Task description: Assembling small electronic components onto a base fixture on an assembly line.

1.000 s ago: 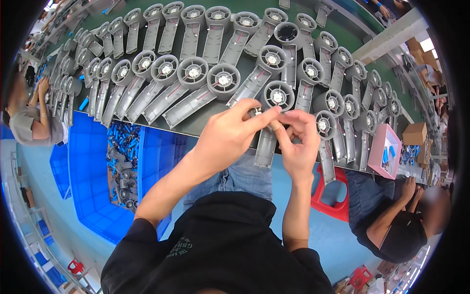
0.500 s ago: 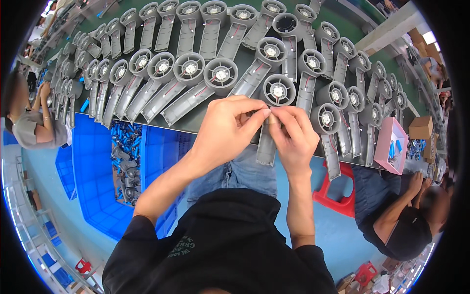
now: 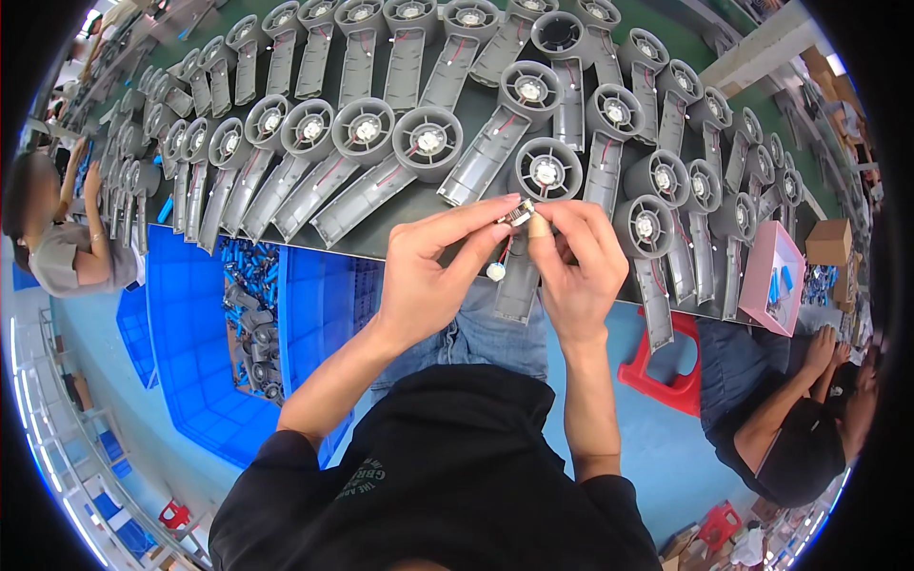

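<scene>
left hand (image 3: 427,273) and right hand (image 3: 579,262), pinching rectangular part (image 3: 517,213); round, spoked grey fan (image 3: 546,175) beyond

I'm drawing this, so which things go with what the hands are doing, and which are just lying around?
Seem part of it:
- left hand, pinching a small part
- right hand, fingertips at that part
- grey fan close by

Probably just lying around:
- red stool
- brown box
</scene>
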`<state>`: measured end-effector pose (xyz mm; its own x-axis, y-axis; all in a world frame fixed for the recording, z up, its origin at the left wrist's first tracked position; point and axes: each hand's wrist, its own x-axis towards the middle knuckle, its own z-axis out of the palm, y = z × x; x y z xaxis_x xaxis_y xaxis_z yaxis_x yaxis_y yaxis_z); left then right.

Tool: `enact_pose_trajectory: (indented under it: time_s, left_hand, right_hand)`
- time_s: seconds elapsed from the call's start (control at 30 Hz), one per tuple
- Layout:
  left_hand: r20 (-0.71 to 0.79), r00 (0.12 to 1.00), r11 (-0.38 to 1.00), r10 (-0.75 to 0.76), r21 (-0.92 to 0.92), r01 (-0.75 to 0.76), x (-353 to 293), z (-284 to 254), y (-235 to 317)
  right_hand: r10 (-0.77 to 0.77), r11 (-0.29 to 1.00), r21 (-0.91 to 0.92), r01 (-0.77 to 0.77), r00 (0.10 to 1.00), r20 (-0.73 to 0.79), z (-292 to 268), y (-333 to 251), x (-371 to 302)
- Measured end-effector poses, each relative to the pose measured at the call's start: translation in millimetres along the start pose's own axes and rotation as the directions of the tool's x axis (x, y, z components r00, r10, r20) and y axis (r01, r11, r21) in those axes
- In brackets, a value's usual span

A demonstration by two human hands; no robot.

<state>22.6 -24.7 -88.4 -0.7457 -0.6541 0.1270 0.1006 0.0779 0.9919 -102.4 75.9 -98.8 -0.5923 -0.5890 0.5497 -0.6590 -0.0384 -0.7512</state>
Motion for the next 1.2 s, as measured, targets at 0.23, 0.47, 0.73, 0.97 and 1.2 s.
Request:
enact_pose_trajectory:
  time_s: [0.23,0.47,0.73,0.97,1.2]
  left_hand:
    - [0.136,0.990,0.981,-0.042,-0.181,0.067,6,-8,2]
    - [0.254,0.962,0.993,0.099,0.032,-0.110,14,-24,-1]
    - [0.217,0.967,0.933,0.133,0.301,-0.196,12,-18,11]
    - [0.255,0.953,0.935,0.162,0.269,-0.231,14,-20,7]
    - [0.196,0.974,0.961,0.114,0.226,-0.158,12,-9,6]
  right_hand:
    - [0.010,1.000,0.004,-0.010,0.997,0.073,-7,0,4]
    - [-0.127,0.988,-0.064,0.140,0.976,0.176,-15,5,14]
    - [-0.086,0.995,-0.038,0.092,0.985,0.151,-11,3,16]
    - [-0.257,0.953,-0.117,0.281,0.949,0.185,-13,7,23]
    - [-0.183,0.937,-0.267,0.224,0.969,0.168,-21,-3,13]
